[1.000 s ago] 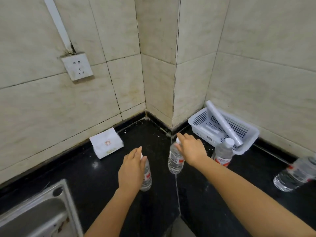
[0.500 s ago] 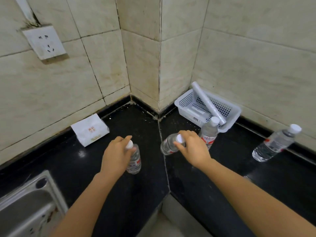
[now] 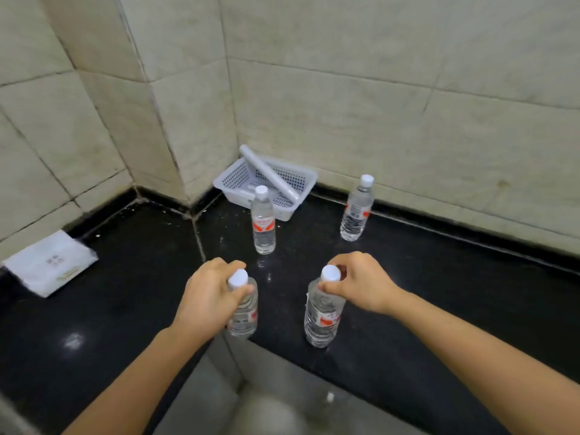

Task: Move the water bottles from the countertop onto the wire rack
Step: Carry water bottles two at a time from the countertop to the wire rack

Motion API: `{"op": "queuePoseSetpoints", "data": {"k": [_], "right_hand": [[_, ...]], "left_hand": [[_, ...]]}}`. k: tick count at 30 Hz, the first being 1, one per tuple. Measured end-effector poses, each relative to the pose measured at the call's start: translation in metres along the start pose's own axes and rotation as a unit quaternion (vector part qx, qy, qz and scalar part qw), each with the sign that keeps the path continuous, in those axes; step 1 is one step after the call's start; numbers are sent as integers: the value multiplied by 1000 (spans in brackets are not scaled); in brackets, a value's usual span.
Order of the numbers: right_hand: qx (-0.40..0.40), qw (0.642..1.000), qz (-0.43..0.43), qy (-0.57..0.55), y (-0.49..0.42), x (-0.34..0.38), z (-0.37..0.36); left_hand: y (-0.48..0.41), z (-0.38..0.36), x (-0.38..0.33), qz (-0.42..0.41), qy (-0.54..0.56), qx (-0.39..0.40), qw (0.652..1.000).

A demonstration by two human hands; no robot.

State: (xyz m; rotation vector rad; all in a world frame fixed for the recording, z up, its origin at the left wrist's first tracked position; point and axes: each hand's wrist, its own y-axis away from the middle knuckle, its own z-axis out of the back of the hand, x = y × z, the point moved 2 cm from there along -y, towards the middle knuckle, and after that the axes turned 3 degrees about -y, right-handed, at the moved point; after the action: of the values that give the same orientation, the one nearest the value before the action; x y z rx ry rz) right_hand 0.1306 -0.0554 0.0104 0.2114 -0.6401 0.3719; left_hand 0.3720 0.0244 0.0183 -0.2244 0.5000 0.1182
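My left hand [image 3: 208,298] grips a clear water bottle [image 3: 244,315] by its neck, just under the white cap, near the inner corner edge of the black countertop [image 3: 423,293]. A second water bottle [image 3: 323,315] with a red label is held upright at the neck by my right hand [image 3: 361,285]. Two more bottles stand upright on the counter: one [image 3: 264,221] in front of the basket, one [image 3: 356,210] near the right wall. No wire rack is in view.
A white perforated plastic basket [image 3: 301,180] with a white tube [image 3: 266,172] lying across it sits in the wall corner. A white paper packet [image 3: 50,262] lies at the left by the tiled wall. The counter's inner edge drops to the floor [image 3: 251,397] below.
Both hands have drawn the two bottles back toward me to the counter's inner corner. The right bottle went from tilted to upright. The view turned right; socket and sink left the frame.
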Motion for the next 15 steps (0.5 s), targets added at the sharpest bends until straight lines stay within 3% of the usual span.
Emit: {"op": "queuePoseSetpoints", "data": {"k": [6, 15], "right_hand": [[-96, 992, -68, -35, 138, -89, 81], [-274, 948, -152, -55, 336, -198, 222]], "left_hand": [[46, -62, -158, -84, 90, 31, 992], [115, -132, -411, -246, 143, 78, 955]]}}
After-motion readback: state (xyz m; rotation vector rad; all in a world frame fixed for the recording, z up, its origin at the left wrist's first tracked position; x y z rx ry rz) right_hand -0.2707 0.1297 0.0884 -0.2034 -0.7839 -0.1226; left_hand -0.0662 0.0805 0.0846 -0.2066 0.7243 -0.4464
